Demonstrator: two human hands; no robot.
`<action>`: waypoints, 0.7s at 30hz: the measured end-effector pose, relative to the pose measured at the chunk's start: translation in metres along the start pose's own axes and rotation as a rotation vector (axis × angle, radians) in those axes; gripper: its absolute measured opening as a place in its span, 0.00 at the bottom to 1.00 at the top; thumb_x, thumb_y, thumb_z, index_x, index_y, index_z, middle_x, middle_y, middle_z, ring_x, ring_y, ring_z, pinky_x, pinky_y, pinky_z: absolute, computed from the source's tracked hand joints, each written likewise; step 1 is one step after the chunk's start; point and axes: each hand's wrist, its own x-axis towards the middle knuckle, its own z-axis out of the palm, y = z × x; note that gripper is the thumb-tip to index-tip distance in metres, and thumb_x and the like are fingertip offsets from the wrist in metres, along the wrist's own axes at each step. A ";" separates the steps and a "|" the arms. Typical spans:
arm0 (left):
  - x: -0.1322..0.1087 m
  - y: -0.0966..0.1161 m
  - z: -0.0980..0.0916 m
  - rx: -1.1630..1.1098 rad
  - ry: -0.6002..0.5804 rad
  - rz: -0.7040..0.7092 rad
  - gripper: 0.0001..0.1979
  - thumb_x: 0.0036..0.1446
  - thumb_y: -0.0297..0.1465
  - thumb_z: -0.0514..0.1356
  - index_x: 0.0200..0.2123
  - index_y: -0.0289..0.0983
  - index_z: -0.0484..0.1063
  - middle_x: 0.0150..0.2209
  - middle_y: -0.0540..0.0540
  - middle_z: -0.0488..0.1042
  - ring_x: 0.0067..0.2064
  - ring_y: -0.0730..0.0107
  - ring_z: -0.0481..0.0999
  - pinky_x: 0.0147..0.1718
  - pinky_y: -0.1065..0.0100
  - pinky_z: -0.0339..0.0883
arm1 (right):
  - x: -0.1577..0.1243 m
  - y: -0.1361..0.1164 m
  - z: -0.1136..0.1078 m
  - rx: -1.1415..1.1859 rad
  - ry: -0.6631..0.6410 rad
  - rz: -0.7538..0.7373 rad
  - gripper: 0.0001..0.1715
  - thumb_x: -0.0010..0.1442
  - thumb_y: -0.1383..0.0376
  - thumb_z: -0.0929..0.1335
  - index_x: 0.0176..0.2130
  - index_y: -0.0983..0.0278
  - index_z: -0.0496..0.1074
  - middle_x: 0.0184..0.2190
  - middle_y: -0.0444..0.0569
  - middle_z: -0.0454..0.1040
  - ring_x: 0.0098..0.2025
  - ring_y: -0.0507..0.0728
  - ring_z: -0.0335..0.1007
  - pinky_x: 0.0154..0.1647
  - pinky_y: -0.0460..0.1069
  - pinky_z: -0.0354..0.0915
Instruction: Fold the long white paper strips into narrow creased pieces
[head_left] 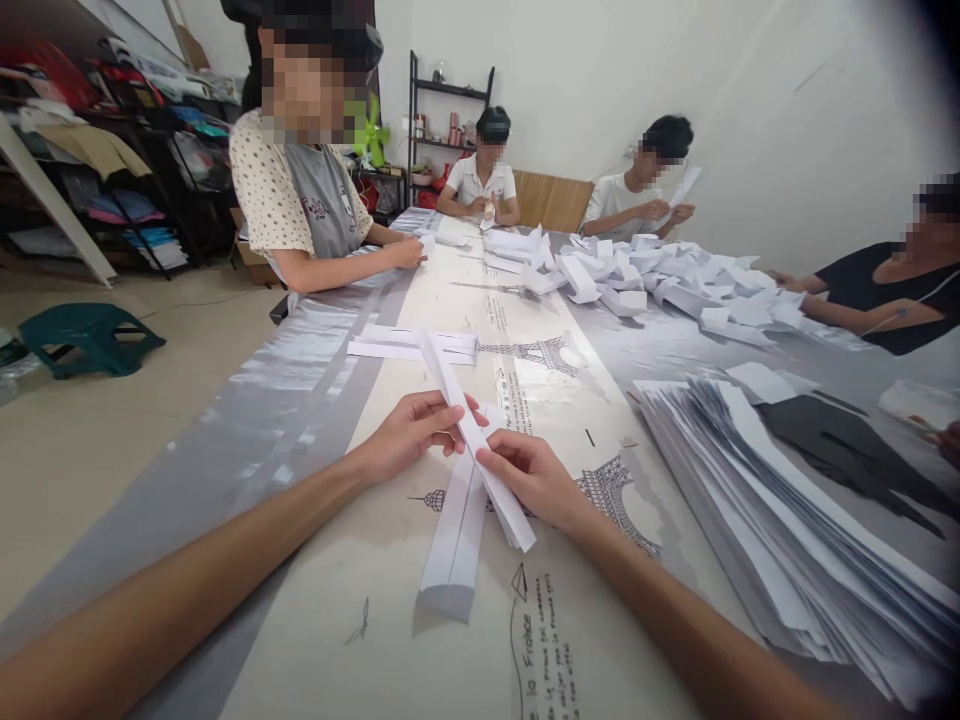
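Between my two hands is a long, narrow folded paper strip (457,395), held at a slant above the table. My left hand (416,430) pinches its middle from the left side, thumb on top. Lower down, my right hand (529,470) grips the same strip with the thumb along its edge. The strip's near end shows several loose layers. Beneath it, another folded paper strip (450,560) with a lengthwise crease lies on the printed tablecloth (360,600). Farther off, more folded strips (375,345) lie flat, one end near an Eiffel Tower print.
A thick stack of paper sheets (780,540) lies at the right, near a dark flat item (847,450). A heap of folded papers (630,270) covers the far right. Several people sit or stand around the table. A green stool (90,320) stands on the floor at left.
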 end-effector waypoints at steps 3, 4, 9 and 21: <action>0.000 -0.002 -0.001 0.021 -0.008 0.004 0.16 0.63 0.39 0.66 0.47 0.33 0.79 0.47 0.35 0.80 0.31 0.74 0.74 0.31 0.69 0.65 | 0.001 0.001 0.001 -0.017 0.007 -0.017 0.20 0.67 0.51 0.68 0.33 0.64 0.72 0.24 0.40 0.64 0.24 0.49 0.56 0.24 0.46 0.53; 0.000 -0.003 -0.002 0.024 -0.005 0.007 0.16 0.63 0.40 0.66 0.46 0.33 0.79 0.47 0.35 0.80 0.31 0.74 0.74 0.31 0.69 0.65 | 0.001 0.000 0.000 -0.022 0.005 -0.019 0.20 0.67 0.51 0.68 0.33 0.64 0.72 0.24 0.40 0.63 0.24 0.49 0.55 0.24 0.46 0.53; 0.001 -0.008 -0.007 0.013 -0.023 0.023 0.15 0.63 0.38 0.66 0.47 0.33 0.80 0.48 0.35 0.80 0.31 0.75 0.74 0.31 0.70 0.64 | -0.001 -0.001 -0.001 0.015 -0.008 0.014 0.21 0.65 0.49 0.69 0.32 0.63 0.72 0.25 0.41 0.65 0.24 0.49 0.58 0.24 0.46 0.57; 0.001 -0.004 -0.003 0.005 0.023 -0.024 0.14 0.63 0.38 0.66 0.46 0.34 0.81 0.50 0.34 0.80 0.30 0.75 0.72 0.30 0.70 0.65 | -0.001 -0.002 0.000 0.028 0.004 0.036 0.23 0.63 0.47 0.70 0.31 0.63 0.69 0.24 0.40 0.63 0.24 0.50 0.58 0.25 0.46 0.60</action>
